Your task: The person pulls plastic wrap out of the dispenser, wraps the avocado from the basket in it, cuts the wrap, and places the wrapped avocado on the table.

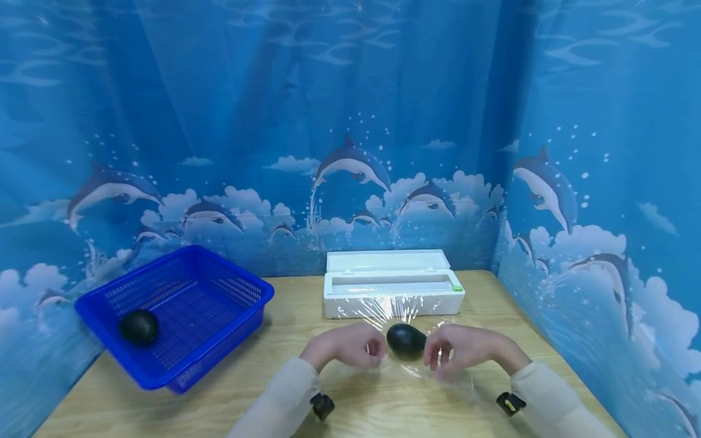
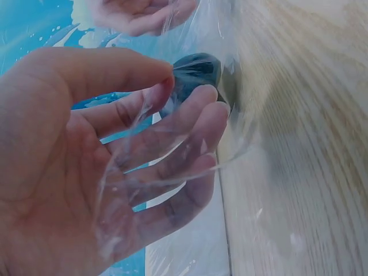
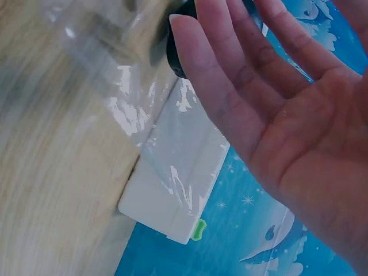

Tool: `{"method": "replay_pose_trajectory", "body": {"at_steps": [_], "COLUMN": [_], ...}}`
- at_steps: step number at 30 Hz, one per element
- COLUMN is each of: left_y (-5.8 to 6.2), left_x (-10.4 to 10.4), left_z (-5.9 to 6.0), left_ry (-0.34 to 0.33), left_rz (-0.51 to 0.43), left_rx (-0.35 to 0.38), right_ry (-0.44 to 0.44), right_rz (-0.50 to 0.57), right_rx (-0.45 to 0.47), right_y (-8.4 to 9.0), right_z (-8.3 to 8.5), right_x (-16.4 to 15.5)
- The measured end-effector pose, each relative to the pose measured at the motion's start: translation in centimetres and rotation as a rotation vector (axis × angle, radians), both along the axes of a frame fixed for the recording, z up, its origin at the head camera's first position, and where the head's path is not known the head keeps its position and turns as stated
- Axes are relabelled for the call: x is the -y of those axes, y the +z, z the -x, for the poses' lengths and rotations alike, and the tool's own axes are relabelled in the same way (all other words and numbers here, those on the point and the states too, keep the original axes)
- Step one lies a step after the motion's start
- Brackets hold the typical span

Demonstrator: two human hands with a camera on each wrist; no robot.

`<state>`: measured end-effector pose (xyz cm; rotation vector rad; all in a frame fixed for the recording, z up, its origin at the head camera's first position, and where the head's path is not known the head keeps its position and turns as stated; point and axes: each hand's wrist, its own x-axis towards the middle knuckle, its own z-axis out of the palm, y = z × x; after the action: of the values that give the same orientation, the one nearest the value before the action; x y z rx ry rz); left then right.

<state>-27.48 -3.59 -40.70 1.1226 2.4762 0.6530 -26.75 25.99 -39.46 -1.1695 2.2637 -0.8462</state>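
A dark green avocado (image 1: 406, 342) sits on the table between the two hands, with clear plastic wrap (image 3: 129, 109) around it. The wrap stretches in taut creases toward a white wrap dispenser (image 1: 394, 305) behind. Left of the avocado, the left hand (image 1: 358, 345) pinches the film between thumb and index finger, its other fingers loosely bent behind the film in the left wrist view. On the other side, the right hand (image 1: 457, 350) holds the wrap with bent fingers close against the avocado. Its thumb and index fingertips are out of frame in the right wrist view.
A blue plastic basket (image 1: 219, 340) stands at the left of the wooden table, with another avocado (image 1: 139, 327) inside. The dispenser's lid (image 1: 387, 260) is raised; a green slider (image 1: 457, 288) sits at its right end. Dolphin-print curtains (image 1: 263, 134) enclose the back and sides.
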Motion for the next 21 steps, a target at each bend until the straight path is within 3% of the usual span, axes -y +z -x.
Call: {"method": "replay_pose_trajectory", "body": {"at_steps": [8, 13, 21], "left_y": [0.1, 0.1, -0.2], "left_x": [0.3, 0.2, 0.9], "left_z": [0.4, 0.5, 1.1], "left_ry": [0.042, 0.054, 0.037], "left_rz": [-0.038, -0.044, -0.043], "left_rx": [0.058, 0.056, 0.032], "right_ry": [-0.034, -0.094, -0.087], "right_rz": [-0.02, -0.08, -0.106], "right_rx": [0.037, -0.032, -0.134], "right_y": [-0.6, -1.4, -1.0], "right_z": [-0.4, -1.1, -1.6], "right_x": [0.1, 1.2, 1.3]}}
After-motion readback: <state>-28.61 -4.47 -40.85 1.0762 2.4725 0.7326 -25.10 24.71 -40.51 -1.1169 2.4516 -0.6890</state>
